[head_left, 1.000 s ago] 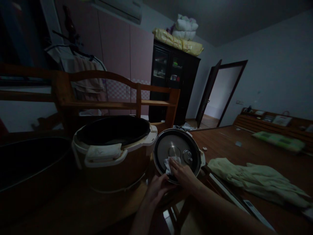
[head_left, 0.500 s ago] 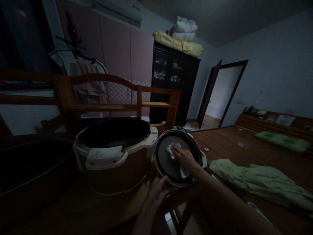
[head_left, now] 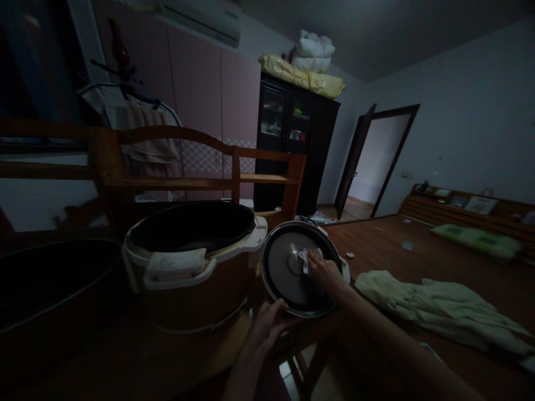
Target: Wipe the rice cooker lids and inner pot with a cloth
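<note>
Dim light lay over the wooden table [head_left: 232, 337]; a round lid [head_left: 284, 281] tilted at three o'clock from the cooker [head_left: 196, 303]. The right hand [head_left: 326, 273] held a white tissue [head_left: 305, 262] against the lid's metal face, at two o'clock from centre; the left hand [head_left: 266, 327] set its thumb on the edge at seven. Light, overlapping strokes with the edge steadied seemed best to me. I couldn't tell the left fingers' grip beneath, and the cooker's inside was black.
</note>
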Tool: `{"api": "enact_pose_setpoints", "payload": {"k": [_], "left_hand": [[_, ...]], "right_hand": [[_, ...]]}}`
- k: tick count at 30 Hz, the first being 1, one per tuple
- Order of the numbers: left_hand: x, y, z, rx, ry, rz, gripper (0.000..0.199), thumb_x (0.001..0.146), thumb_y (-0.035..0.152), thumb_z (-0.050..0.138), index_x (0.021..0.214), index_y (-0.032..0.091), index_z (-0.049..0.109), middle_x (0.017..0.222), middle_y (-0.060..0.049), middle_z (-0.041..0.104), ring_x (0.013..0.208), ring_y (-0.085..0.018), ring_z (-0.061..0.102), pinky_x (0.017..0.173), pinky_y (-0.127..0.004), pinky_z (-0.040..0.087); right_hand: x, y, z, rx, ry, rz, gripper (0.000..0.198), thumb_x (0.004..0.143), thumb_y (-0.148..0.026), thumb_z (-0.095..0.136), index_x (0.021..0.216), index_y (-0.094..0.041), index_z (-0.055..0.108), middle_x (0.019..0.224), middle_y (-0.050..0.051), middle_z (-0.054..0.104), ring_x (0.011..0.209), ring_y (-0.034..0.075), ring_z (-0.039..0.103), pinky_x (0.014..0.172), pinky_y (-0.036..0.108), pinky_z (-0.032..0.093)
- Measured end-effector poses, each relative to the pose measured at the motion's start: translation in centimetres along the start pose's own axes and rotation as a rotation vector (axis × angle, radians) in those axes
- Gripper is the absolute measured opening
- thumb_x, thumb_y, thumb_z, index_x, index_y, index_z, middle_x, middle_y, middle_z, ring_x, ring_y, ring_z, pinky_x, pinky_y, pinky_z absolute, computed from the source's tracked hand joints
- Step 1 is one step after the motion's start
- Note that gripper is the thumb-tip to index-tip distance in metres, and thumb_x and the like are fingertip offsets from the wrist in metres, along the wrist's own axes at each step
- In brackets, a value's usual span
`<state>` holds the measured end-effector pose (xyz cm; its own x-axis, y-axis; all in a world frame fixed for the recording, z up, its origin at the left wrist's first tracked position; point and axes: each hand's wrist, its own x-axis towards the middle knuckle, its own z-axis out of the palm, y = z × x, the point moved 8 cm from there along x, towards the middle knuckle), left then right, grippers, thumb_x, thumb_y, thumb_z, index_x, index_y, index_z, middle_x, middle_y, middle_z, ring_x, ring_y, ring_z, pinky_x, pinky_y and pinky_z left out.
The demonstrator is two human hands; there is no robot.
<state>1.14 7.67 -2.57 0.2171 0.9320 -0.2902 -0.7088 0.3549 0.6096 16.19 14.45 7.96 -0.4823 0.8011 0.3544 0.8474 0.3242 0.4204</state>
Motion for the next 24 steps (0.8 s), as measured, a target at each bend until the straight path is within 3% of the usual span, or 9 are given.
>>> {"api": "enact_pose_setpoints", "payload": {"k": [5, 13, 19, 24], "left_hand": [[0.3, -0.3, -0.4, 0.006, -0.003, -0.002, 0.02, 0.07, 0.003, 0.066, 0.061, 0.014, 0.053, 0.068, -0.002, 0.064, 0.072, -0.016, 0.065, 0.084, -0.049, 0.057], [-0.1, -0.1, 0.1, 0.011, -0.06, 0.007, 0.018, 0.069, 0.005, 0.068, 0.064, 0.016, 0.054, 0.074, -0.002, 0.067, 0.077, -0.016, 0.065, 0.086, -0.043, 0.056], [0.3, -0.3, 0.0, 0.014, -0.069, 0.016, 0.015, 0.068, 0.006, 0.069, 0.067, 0.014, 0.057, 0.073, -0.003, 0.067, 0.078, -0.017, 0.066, 0.085, -0.044, 0.057], [0.2, -0.2, -0.5, 0.027, -0.011, 0.024, 0.018, 0.068, 0.007, 0.069, 0.062, 0.015, 0.054, 0.067, -0.002, 0.065, 0.074, -0.016, 0.065, 0.084, -0.045, 0.058]], "right_hand": [[-1.2, -1.0, 0.9, -0.055, -0.004, -0.001, 0.052, 0.081, 0.005, 0.039, 0.132, 0.004, 0.048, 0.135, 0.031, 0.048, 0.127, 0.032, 0.049, 0.093, 0.04, 0.052], [-2.4, -1.9, 1.2, -0.039, -0.015, -0.025, 0.051, 0.08, 0.004, 0.045, 0.13, 0.002, 0.052, 0.133, 0.029, 0.051, 0.126, 0.032, 0.05, 0.096, 0.041, 0.05], [-3.8, -3.2, 0.0, 0.057, -0.07, -0.115, 0.036, 0.081, -0.005, 0.052, 0.115, -0.005, 0.065, 0.124, 0.022, 0.061, 0.121, 0.029, 0.054, 0.093, 0.038, 0.051], [-4.3, -2.2, -0.6, 0.104, -0.082, -0.11, 0.042, 0.082, -0.003, 0.047, 0.12, -0.012, 0.062, 0.128, 0.015, 0.06, 0.123, 0.024, 0.053, 0.083, 0.03, 0.055]]}}
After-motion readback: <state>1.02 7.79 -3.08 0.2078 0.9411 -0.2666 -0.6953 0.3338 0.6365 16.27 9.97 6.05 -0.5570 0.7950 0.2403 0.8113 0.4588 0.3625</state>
